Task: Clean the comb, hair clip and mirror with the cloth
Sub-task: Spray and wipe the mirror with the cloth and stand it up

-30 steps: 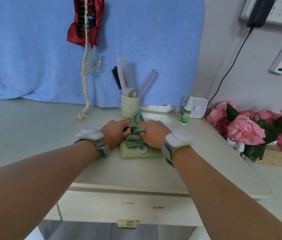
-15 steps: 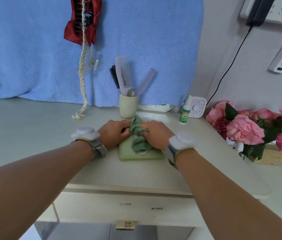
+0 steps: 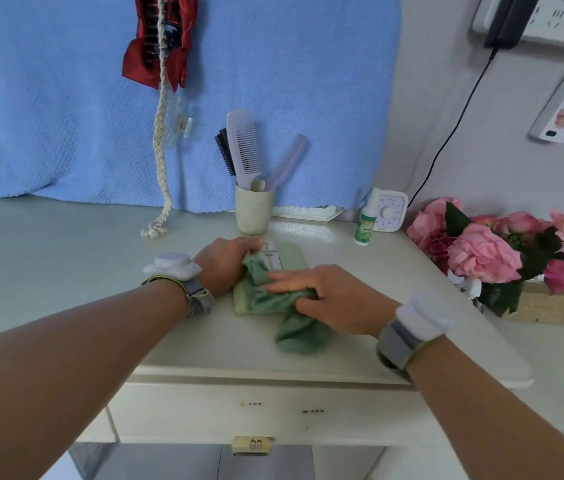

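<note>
A flat pale green mirror (image 3: pixel 291 255) lies on the white table (image 3: pixel 66 258) in front of me. My right hand (image 3: pixel 329 296) presses a crumpled green cloth (image 3: pixel 284 306) onto the mirror's near half, fingers spread flat; part of the cloth hangs off toward me. My left hand (image 3: pixel 226 263) holds the mirror's left edge. A lilac comb (image 3: pixel 244 147) stands in a beige cup (image 3: pixel 253 210) behind the mirror. A clear hair clip (image 3: pixel 178 124) hangs on a braided cord against the blue towel.
The cup also holds a black brush (image 3: pixel 224 152) and a second lilac comb (image 3: pixel 289 159). A small spray bottle (image 3: pixel 364 223) and a white timer (image 3: pixel 390 211) stand at the right rear. Pink flowers (image 3: pixel 502 251) fill the right side. A red bow clip (image 3: pixel 161 39) hangs above.
My right hand has slid the cloth toward me across the mirror and flattened out. The far part of the mirror is now uncovered. My left hand stays at the left edge.
</note>
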Demonstrator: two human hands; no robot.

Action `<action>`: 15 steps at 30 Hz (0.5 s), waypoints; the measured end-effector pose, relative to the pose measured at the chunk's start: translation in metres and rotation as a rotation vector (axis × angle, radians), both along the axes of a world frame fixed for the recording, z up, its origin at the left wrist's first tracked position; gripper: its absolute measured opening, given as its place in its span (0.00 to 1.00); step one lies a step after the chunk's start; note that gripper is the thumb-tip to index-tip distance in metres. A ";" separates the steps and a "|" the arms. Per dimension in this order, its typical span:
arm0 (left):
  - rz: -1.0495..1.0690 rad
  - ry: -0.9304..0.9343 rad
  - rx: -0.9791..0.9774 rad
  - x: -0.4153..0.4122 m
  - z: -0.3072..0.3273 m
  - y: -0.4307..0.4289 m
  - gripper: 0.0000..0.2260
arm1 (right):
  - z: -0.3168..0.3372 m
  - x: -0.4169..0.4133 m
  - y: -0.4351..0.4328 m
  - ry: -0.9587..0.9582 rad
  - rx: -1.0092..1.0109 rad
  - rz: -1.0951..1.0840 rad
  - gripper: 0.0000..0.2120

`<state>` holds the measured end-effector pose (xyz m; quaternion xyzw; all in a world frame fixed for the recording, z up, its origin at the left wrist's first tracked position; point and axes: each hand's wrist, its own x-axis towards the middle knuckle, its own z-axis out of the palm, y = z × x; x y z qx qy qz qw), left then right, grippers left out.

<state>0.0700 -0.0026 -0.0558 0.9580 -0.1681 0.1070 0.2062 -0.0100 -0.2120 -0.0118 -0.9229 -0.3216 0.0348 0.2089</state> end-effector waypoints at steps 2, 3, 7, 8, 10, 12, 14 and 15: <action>0.000 -0.030 -0.029 -0.003 0.000 -0.001 0.24 | 0.001 0.002 -0.016 0.070 0.070 -0.014 0.26; 0.000 -0.050 -0.045 -0.005 0.002 -0.002 0.26 | 0.002 0.008 -0.020 0.039 0.059 -0.049 0.25; -0.009 -0.059 -0.069 -0.008 0.003 -0.003 0.28 | -0.008 0.055 -0.008 -0.130 -0.199 -0.300 0.24; -0.005 -0.050 -0.075 -0.008 0.003 -0.003 0.28 | -0.010 0.066 -0.001 -0.126 -0.226 -0.357 0.23; -0.002 -0.042 -0.076 -0.008 0.003 -0.002 0.27 | -0.013 0.087 0.014 -0.099 -0.235 -0.421 0.19; 0.006 -0.035 -0.051 -0.007 0.002 -0.003 0.28 | -0.013 0.099 0.030 -0.088 -0.243 -0.417 0.16; 0.035 -0.023 -0.011 -0.005 0.003 -0.004 0.29 | -0.013 0.100 0.044 -0.103 -0.257 -0.368 0.16; 0.047 -0.013 0.007 -0.004 0.002 -0.004 0.29 | -0.013 0.094 0.048 -0.129 -0.260 -0.329 0.18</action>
